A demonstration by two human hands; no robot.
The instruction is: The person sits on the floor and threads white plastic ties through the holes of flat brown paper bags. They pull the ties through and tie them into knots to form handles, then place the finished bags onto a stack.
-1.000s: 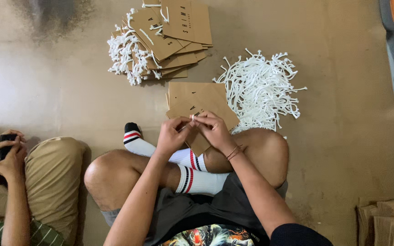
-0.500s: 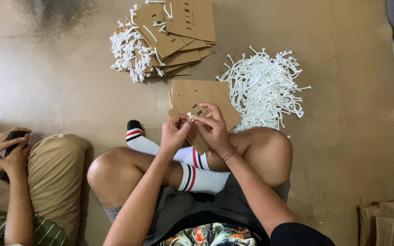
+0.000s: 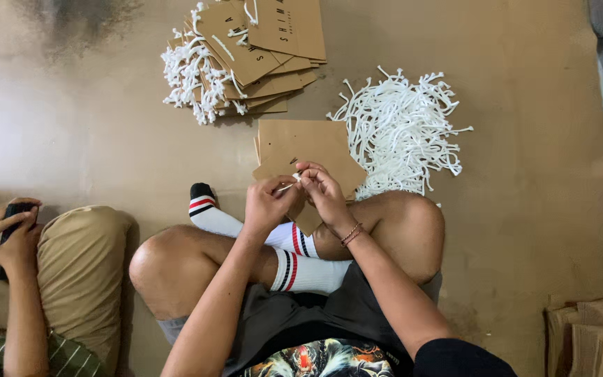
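Pinching a white cord (image 3: 286, 187) end between both hands, left hand (image 3: 266, 204) and right hand (image 3: 324, 190).
Cord lies roughly crosswise over my brown paper bag (image 3: 315, 150).

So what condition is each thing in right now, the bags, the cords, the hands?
Left hand: pinching a white cord end at a brown paper bag.
Right hand: fingers bent, gripping the same cord.
Held brown paper bag: flat, folded, resting over the legs.
Loose white cords: heaped on the floor, unattached.
Stack of brown bags: flat, fanned out, cords fitted.
Cardboard pieces: piled at the lower right.
Neighbour's hands: holding a dark phone.
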